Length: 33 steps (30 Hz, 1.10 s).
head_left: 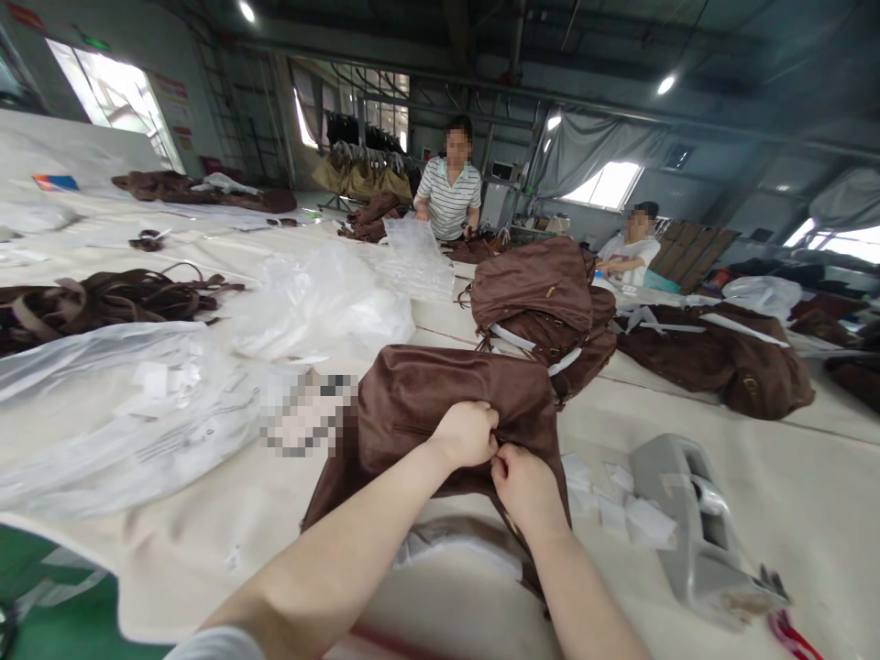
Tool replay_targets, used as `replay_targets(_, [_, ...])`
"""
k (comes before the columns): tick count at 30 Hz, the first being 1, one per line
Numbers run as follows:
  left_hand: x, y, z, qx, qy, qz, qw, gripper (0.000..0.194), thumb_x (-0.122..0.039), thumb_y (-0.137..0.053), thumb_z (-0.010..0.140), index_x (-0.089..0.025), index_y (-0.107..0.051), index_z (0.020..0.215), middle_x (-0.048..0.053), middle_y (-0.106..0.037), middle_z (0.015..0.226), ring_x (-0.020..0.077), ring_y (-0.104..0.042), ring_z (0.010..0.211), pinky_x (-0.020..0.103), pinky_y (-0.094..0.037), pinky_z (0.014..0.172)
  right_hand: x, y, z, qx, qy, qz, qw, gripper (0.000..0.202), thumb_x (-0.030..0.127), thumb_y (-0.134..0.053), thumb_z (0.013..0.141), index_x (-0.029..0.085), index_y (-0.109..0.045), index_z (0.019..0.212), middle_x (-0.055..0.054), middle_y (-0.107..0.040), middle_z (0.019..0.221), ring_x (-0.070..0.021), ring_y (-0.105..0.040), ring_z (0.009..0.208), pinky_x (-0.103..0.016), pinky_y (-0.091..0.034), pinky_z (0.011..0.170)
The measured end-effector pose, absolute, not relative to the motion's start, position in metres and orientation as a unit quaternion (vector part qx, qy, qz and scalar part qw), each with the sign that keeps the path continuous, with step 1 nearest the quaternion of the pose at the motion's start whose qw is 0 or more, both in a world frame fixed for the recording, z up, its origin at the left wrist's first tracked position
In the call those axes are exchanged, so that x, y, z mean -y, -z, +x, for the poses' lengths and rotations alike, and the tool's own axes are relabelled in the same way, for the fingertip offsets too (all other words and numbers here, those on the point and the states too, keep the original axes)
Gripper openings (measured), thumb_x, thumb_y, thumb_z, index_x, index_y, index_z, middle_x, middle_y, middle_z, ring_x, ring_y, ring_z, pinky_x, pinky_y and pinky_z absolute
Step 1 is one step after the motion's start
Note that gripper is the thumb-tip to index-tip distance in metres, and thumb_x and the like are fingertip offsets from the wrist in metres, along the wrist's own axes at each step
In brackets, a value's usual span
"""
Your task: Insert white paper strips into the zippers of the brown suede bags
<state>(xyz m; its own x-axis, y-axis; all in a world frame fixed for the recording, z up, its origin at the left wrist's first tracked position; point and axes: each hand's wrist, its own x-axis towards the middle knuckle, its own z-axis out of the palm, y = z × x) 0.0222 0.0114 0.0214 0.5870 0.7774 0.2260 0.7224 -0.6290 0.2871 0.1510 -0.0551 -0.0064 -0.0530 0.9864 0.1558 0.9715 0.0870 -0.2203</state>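
A dark brown bag (426,380) lies on the cream-covered table in front of me, with a zipper line across its upper face. Both hands meet over the bag's right half. My left hand (466,433) has its fingers curled in a pinch at the zipper line. Just below and to the right, my right hand (526,486) is also pinched, close against the left fingertips. What the fingertips grip is too small and hidden to make out. The bag's strap, partly wrapped in white material (467,547), curves below the hands.
Stacked brown bags (536,289) stand behind, with more bags (721,357) to the right. A grey tape dispenser (687,522) sits at right beside white paper pieces (643,518). Clear plastic (323,293) and brown straps (103,302) lie left. Two people are beyond the table.
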Motion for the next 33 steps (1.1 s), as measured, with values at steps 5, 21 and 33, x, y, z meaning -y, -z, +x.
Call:
replay_targets(5, [-0.015, -0.018, 0.016, -0.431, -0.233, 0.862, 0.130, 0.013, -0.021, -0.055, 0.068, -0.021, -0.065, 0.077, 0.001, -0.061, 0.080, 0.0159, -0.058, 0.075, 0.025, -0.045, 0.070, 0.051, 0.006, 0.148, 0.684, 0.025, -0.716, 0.134, 0.018, 0.021, -0.042, 0.090, 0.018, -0.059, 0.083, -0.009, -0.067, 0.080, -0.0194, -0.063, 0.071, -0.027, -0.034, 0.059])
replay_targets(21, [-0.013, -0.010, 0.016, -0.409, -0.180, 0.892, 0.069, 0.012, -0.032, -0.061, 0.073, -0.020, -0.061, 0.078, 0.004, -0.060, 0.085, 0.0190, -0.058, 0.079, 0.028, -0.045, 0.072, 0.038, 0.015, 0.172, 0.617, -0.163, -0.747, 0.187, 0.021, 0.034, -0.050, 0.086, 0.019, -0.059, 0.077, -0.006, -0.068, 0.068, -0.0174, -0.065, 0.065, -0.025, -0.043, 0.059])
replay_targets(33, [-0.008, 0.008, 0.045, -0.490, -0.292, 0.818, 0.076, 0.037, -0.009, -0.057, 0.066, -0.013, -0.054, 0.103, 0.014, -0.051, 0.111, 0.0277, -0.050, 0.104, 0.040, -0.044, 0.089, 0.039, 0.025, 0.183, 0.627, -0.241, -0.663, 0.331, 0.020, 0.039, -0.049, 0.082, 0.021, -0.056, 0.078, 0.002, -0.062, 0.059, -0.0144, -0.058, 0.051, -0.025, -0.044, 0.052])
